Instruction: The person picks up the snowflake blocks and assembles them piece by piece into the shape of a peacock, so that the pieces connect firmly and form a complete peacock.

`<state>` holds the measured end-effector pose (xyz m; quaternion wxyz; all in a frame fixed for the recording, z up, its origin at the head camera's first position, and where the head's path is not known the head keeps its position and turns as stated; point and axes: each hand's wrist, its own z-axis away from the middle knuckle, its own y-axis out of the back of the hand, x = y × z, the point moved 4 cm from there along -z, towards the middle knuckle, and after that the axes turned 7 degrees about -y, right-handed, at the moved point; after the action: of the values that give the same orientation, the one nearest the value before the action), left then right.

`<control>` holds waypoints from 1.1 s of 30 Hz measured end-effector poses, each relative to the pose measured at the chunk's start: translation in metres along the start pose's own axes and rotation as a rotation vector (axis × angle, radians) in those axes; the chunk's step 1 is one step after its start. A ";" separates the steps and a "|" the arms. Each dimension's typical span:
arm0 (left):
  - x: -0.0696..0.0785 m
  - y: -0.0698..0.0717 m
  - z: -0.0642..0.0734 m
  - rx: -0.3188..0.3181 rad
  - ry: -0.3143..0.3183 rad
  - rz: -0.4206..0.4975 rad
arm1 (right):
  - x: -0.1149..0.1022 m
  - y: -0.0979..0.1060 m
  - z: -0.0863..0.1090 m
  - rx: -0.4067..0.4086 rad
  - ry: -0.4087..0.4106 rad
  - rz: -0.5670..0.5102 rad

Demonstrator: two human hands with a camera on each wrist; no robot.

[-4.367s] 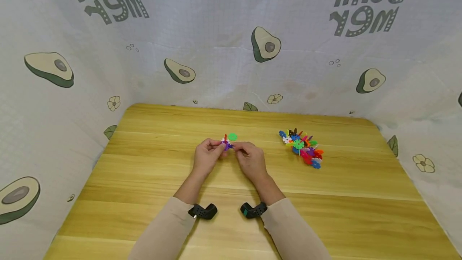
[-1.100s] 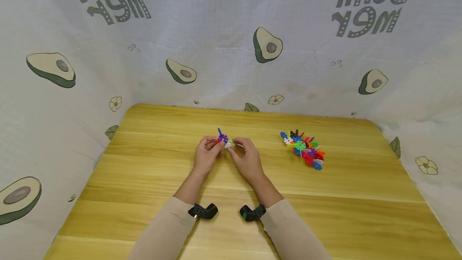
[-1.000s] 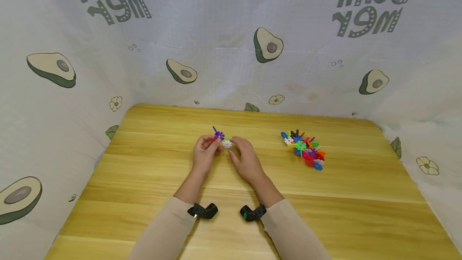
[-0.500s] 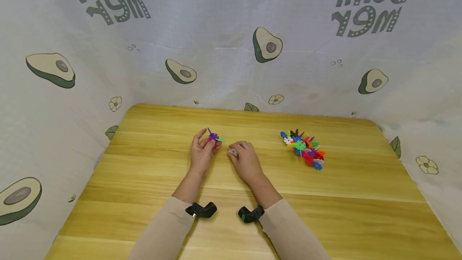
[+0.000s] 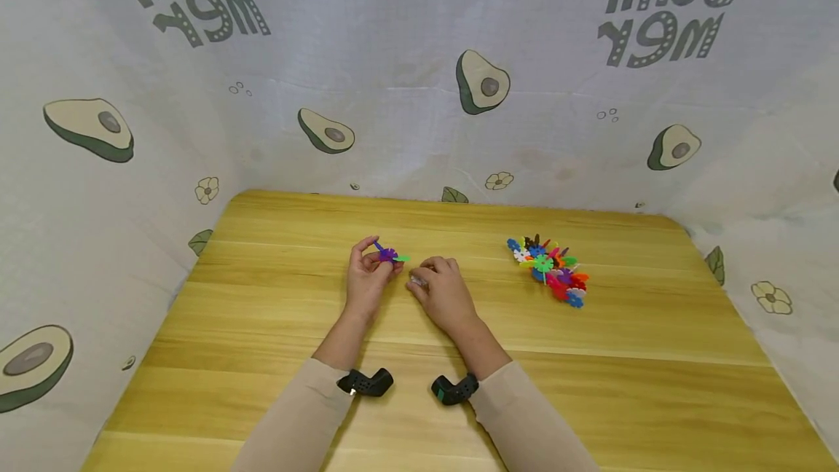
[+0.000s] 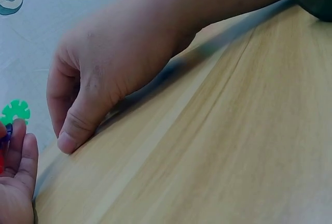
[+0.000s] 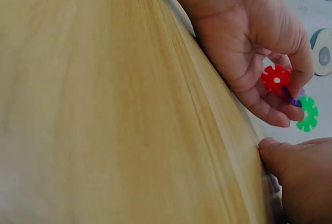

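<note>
My left hand [image 5: 365, 284] pinches a small cluster of notched plastic snowflake discs [image 5: 388, 256] above the table. A red disc [image 7: 277, 80], a purple piece between the fingers and a green disc [image 7: 308, 114] show in the right wrist view; a blue-violet disc [image 5: 378, 245] sticks up in the head view. To its right, my right hand [image 5: 448, 299] pinches a white snowflake disc [image 5: 418, 281] between thumb and fingers, mostly covered by them. In the left wrist view the right hand [image 6: 104, 73] hides that disc. The two hands are apart.
A heap of joined, many-coloured snowflake discs [image 5: 549, 272] lies on the wooden table [image 5: 629, 384], to the right of my right hand. A white curtain [image 5: 393, 35] with avocado prints hangs behind the table. Both wrists wear black camera straps.
The white disc, earlier up against the cluster between both hands, is now apart from it in my right hand. The left hand has moved left with the cluster. The heap stays put.
</note>
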<state>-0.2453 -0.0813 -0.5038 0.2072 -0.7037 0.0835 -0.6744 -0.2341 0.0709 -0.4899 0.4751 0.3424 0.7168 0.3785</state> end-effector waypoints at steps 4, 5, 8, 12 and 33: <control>0.000 0.000 0.001 -0.002 -0.004 0.030 | -0.003 0.003 0.001 0.023 0.002 -0.014; 0.000 -0.001 0.001 -0.005 -0.006 0.039 | -0.004 0.004 0.000 0.028 0.001 -0.007; 0.000 -0.002 0.001 -0.003 -0.002 0.063 | -0.006 0.006 0.001 0.062 0.018 0.050; -0.001 -0.003 0.001 -0.019 0.001 0.055 | -0.008 0.009 0.001 0.107 0.056 0.124; -0.006 -0.009 0.006 -0.169 -0.122 -0.304 | 0.012 0.008 0.001 0.304 -0.169 -0.687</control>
<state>-0.2414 -0.0701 -0.5057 0.0475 -0.7628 0.0200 -0.6446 -0.2358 0.0851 -0.4886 0.5755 0.1788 0.7959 0.0570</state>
